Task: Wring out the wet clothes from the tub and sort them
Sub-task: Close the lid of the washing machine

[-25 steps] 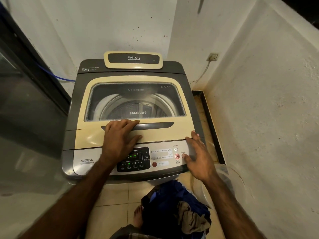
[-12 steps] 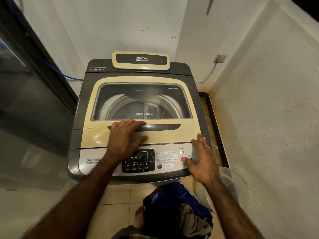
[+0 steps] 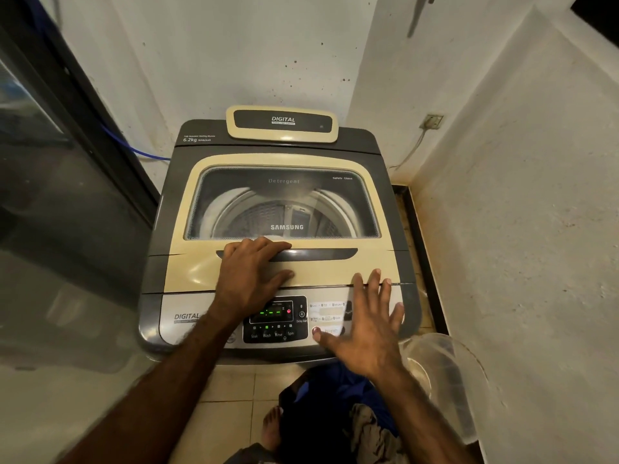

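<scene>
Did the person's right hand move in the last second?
Yes. The right hand has shifted left along the control panel: its thumb was at the right-end buttons and now sits by the red Program button, closer to the green display.

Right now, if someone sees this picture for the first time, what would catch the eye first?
The washing machine fills the middle, lid closed, its green display lit in front. The left hand rests on the lid at the handle; the right hand is spread over the control panel. Dark blue clothes lie heaped at the bottom edge, a clear tub to their right.
</scene>
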Available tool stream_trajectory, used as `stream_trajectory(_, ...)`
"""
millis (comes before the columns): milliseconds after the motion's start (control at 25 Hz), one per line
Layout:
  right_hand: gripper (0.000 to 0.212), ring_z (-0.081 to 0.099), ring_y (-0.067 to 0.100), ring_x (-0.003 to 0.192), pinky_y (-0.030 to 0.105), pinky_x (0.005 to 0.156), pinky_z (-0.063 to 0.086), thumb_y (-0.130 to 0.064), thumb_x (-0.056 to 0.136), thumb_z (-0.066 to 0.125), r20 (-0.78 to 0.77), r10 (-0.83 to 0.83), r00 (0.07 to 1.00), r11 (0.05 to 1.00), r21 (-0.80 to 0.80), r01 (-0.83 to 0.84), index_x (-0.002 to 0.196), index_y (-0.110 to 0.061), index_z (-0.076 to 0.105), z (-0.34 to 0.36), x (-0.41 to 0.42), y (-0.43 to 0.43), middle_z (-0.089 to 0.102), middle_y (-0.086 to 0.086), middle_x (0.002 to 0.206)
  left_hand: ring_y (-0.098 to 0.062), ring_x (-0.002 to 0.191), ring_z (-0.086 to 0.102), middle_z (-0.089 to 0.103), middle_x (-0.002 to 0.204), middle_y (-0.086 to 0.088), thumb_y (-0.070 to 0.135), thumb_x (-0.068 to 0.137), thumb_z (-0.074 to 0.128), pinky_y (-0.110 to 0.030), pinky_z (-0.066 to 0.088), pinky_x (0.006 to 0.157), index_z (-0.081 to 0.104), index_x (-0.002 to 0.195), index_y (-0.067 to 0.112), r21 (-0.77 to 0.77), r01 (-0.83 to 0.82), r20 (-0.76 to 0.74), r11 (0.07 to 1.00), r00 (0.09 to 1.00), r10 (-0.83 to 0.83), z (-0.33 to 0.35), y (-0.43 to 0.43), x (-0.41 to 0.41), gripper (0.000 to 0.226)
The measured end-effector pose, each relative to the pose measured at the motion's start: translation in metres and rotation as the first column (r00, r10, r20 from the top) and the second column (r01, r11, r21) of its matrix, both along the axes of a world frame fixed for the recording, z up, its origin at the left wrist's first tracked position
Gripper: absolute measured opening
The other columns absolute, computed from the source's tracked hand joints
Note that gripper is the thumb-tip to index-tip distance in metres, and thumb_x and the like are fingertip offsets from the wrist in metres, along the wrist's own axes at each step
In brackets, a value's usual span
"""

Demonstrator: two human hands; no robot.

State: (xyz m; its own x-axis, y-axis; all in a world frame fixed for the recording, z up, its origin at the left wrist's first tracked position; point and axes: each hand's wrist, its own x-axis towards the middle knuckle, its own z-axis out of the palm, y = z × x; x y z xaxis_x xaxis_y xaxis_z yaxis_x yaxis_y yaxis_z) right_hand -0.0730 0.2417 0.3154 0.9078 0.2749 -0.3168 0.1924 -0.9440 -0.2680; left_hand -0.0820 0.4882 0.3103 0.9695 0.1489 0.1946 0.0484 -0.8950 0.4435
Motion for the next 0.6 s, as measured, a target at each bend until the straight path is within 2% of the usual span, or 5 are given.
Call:
stream_trajectory(120,0.135,-0.039,0.026,0.147,0.061,0.122,-0.01,-0.09,0.066,0.056,-0.008,-0.029,1.0,0.999,0.016,0.029,0.158,-0.029,-0.022,-0.002,0.0,0.001,-0.045,0.0,0.157,-0.014,0.104,0.055,0.063,0.114,0.011,0.059,0.083,0.061,-0.038,0.036,0.094,0.057,0.128,0.037,0.013,-0.007,0.008,1.0,1.0,0.006,0.0,0.0,0.0,0.05)
stream_trajectory(360,0.134,-0.033,0.025,0.15,0.06,0.123,-0.008,-0.079,0.066,0.07,-0.029,-0.087,0.996,0.994,0.063,0.089,0.159,-0.028,-0.011,0.0,0.003,0.008,-0.036,0.0,0.163,-0.015,0.103,0.056,0.062,0.113,0.012,0.059,0.083,0.06,-0.038,0.036,0.093,0.057,0.127,0.037,0.015,-0.004,0.015,1.0,1.0,0.004,0.0,0.0,0.0,0.049)
stream_trajectory(600,0.137,-0.028,0.031,0.152,0.061,0.123,-0.002,-0.072,0.067,0.077,-0.047,-0.078,0.996,0.997,0.027,0.079,0.159,-0.026,-0.013,0.014,0.007,0.016,-0.035,0.004,0.163,-0.013,0.104,0.054,0.061,0.115,0.012,0.061,0.084,0.058,-0.036,0.035,0.094,0.056,0.128,0.038,0.001,-0.005,0.0,1.0,1.0,0.005,-0.001,0.001,0.0,0.05)
